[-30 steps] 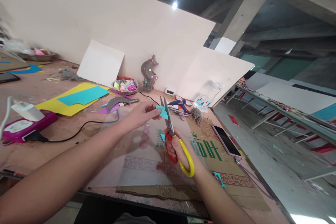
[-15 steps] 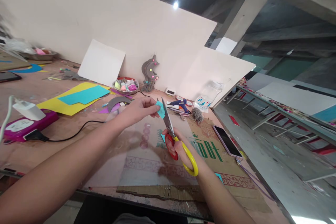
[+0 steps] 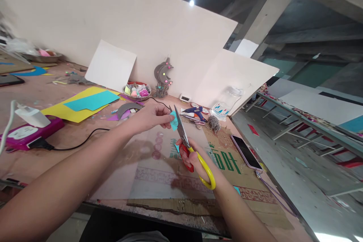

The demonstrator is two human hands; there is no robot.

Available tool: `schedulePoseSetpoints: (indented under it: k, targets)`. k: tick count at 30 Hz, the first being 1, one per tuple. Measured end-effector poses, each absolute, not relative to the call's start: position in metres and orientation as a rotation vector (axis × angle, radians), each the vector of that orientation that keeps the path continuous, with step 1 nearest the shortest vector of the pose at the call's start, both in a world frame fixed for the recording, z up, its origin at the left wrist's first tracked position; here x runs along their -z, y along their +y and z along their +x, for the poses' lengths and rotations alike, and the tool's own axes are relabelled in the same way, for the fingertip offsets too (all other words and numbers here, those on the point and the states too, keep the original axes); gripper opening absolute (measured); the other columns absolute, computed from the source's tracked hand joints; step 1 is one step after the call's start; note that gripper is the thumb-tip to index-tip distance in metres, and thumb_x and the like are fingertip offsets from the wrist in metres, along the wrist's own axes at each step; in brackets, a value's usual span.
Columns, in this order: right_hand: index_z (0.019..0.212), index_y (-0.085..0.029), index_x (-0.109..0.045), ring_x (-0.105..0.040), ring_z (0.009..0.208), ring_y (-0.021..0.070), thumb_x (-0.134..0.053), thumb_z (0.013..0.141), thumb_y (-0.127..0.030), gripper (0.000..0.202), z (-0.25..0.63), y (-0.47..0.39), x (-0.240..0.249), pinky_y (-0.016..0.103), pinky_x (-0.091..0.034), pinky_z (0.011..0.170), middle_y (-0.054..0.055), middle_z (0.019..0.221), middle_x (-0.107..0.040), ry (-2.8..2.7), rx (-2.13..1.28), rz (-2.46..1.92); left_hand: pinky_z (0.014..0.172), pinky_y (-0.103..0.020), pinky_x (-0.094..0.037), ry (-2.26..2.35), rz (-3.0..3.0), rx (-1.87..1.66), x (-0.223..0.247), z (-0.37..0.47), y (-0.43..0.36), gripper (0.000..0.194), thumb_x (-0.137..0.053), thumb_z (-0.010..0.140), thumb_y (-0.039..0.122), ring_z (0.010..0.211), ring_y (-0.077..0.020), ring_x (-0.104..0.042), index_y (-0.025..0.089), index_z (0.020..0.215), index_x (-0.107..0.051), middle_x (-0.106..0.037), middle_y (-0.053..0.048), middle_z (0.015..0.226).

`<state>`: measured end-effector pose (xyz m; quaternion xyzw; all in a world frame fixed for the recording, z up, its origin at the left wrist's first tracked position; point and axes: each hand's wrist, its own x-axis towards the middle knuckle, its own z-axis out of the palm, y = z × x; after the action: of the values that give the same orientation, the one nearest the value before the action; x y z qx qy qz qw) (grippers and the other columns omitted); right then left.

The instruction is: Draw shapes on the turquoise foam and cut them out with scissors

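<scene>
Between thumb and fingers, my left hand (image 3: pixel 159 118) pinches a small piece of turquoise paper (image 3: pixel 174 121). My right hand (image 3: pixel 190 155) grips scissors (image 3: pixel 204 170) with one yellow and one red handle. Their blades point up and away from me, slightly parted, right at the paper's edge. Both hands are above a cardboard sheet (image 3: pixel 227 204) with green and red print, partly under a translucent sheet (image 3: pixel 113 185). A turquoise scrap (image 3: pixel 237 190) lies beside my right forearm. Another bit of turquoise shows by my right fingers.
Left on the table are a purple power strip (image 3: pixel 51 128) with a cable, and yellow paper (image 3: pixel 76 115) under turquoise paper (image 3: pixel 93 101). Behind stand a bowl of coloured clay (image 3: pixel 137 91), a grey moon ornament (image 3: pixel 163 75), a glue gun (image 3: pixel 194 112), twine (image 3: pixel 214 123) and a jar (image 3: pixel 227 102). A phone (image 3: pixel 246 152) lies right.
The turquoise paper has turned slightly in my left fingers, its lower corner now pointing down. The scissors stay beside it in my right hand. The whole view has shifted a little.
</scene>
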<state>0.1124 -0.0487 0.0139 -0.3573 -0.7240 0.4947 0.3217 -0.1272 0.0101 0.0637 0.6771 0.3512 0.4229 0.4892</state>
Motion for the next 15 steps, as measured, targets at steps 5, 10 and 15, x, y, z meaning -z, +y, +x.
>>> schedulePoseSetpoints:
  k: [5,10,15]
  targets:
    - [0.117,-0.02,-0.054,-0.03,0.056,0.0112,-0.046,0.081,-0.076,0.067,0.1118,-0.0479,-0.0137,0.024,-0.029,0.048,-0.002,0.076,-0.041,-1.903,-1.304,-0.915,0.065,-0.028,-0.052,0.868,1.648,-1.003,-0.0668,-0.126,0.0081,0.029,-0.069,0.077,0.042,0.063,-0.0142,-0.064,0.018,0.066,-0.059,-0.071,-0.003,0.066]
    - [0.117,-0.02,-0.053,-0.029,0.055,0.0108,-0.045,0.082,-0.076,0.067,0.1113,-0.0484,-0.0136,0.023,-0.027,0.047,-0.002,0.074,-0.04,-1.905,-1.303,-0.907,0.064,-0.029,-0.052,0.865,1.613,-1.014,-0.0683,-0.1248,0.007,0.031,-0.073,0.072,0.045,0.061,-0.0148,-0.065,0.018,0.064,-0.059,-0.07,-0.003,0.063]
    - [0.115,-0.02,-0.052,-0.028,0.054,0.0107,-0.046,0.082,-0.076,0.066,0.1103,-0.0487,-0.0132,0.024,-0.027,0.046,-0.003,0.073,-0.039,-1.91,-1.303,-0.919,0.066,-0.029,-0.052,0.874,1.619,-1.013,-0.0676,-0.1248,0.0072,0.029,-0.071,0.075,0.043,0.062,-0.0143,-0.064,0.018,0.066,-0.06,-0.071,-0.003,0.064]
